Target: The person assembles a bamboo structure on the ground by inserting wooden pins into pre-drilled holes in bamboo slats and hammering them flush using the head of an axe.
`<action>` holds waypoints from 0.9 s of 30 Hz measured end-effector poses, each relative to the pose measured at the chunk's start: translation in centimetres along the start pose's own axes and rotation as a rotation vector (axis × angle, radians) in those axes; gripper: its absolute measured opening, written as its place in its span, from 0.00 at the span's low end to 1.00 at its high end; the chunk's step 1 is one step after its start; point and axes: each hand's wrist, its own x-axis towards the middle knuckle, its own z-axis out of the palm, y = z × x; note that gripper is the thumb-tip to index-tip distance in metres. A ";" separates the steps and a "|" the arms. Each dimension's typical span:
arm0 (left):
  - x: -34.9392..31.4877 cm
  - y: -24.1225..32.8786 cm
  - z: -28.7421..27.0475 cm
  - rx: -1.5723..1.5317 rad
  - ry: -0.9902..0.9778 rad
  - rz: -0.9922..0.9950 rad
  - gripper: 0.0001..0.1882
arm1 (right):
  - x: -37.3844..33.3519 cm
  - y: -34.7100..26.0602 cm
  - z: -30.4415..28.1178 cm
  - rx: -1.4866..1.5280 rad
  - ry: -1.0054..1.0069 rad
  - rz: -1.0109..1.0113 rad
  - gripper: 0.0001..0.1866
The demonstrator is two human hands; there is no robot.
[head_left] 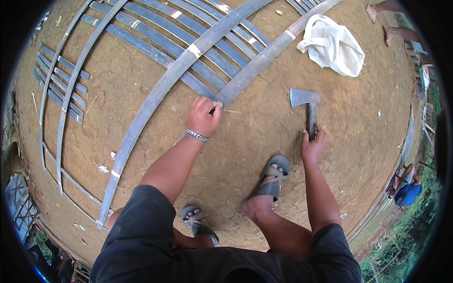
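Note:
My right hand is wrapped round the dark handle of a hatchet, its broad metal blade pointing left above the ground. Fingers curled in a pinch, my left hand rests at the crossing of a long grey bamboo strip and the end of a shorter slat. Whatever small thing is between those fingertips is too hidden to name. Another long curved bamboo strip crosses the slats to the left of this hand.
A lattice of bamboo slats spreads over brown earth at the upper left. A white cloth bag lies upper right, near another person's bare feet. My sandalled feet stand below. A person in blue is at the far right.

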 end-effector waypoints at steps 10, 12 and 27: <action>-0.1 -0.1 0.0 0.032 -0.002 0.015 0.07 | -1.9 1.6 0.6 -0.088 -0.066 0.126 0.30; -0.1 -0.1 0.1 0.031 0.000 0.014 0.06 | -2.0 1.9 0.9 -0.075 -0.049 0.113 0.29; 0.1 0.1 0.0 0.002 -0.001 0.023 0.06 | 0.2 0.0 -0.6 -0.226 -0.258 0.167 0.30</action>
